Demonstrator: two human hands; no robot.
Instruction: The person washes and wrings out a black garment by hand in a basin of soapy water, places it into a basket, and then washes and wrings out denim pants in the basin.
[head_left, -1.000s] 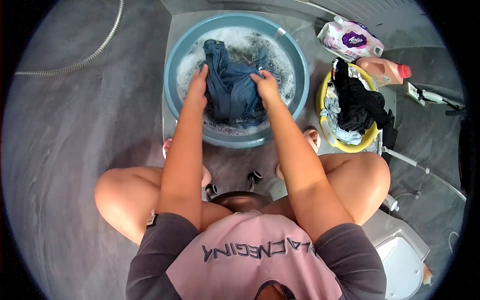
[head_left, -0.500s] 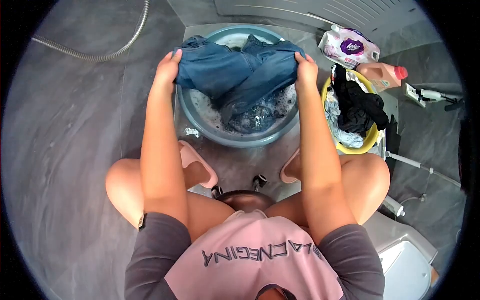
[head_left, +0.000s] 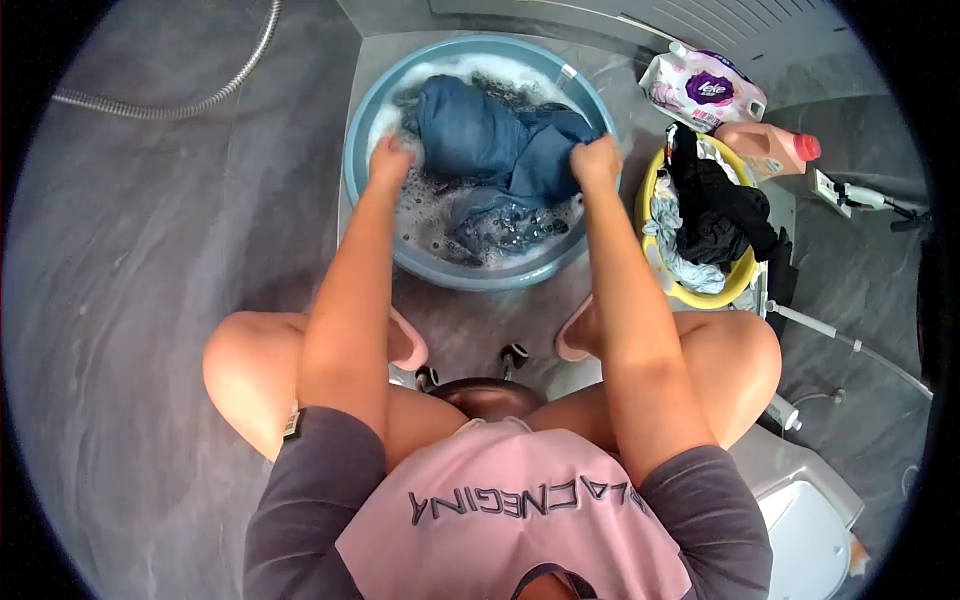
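A home bathroom or wet room, shown by the shower hose (head_left: pixel 215 97) and white toilet lid (head_left: pixel 806 540).

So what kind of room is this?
Probably a bathroom: what looks like a toilet at lower right, a ribbed metal hose like a shower's, and a basin of suds on the floor.

The pink shirt (head_left: pixel 500 560) reads roughly "LACNEGINA", upside down, and the white-and-purple pack (head_left: pixel 705 90) seemingly "leke".
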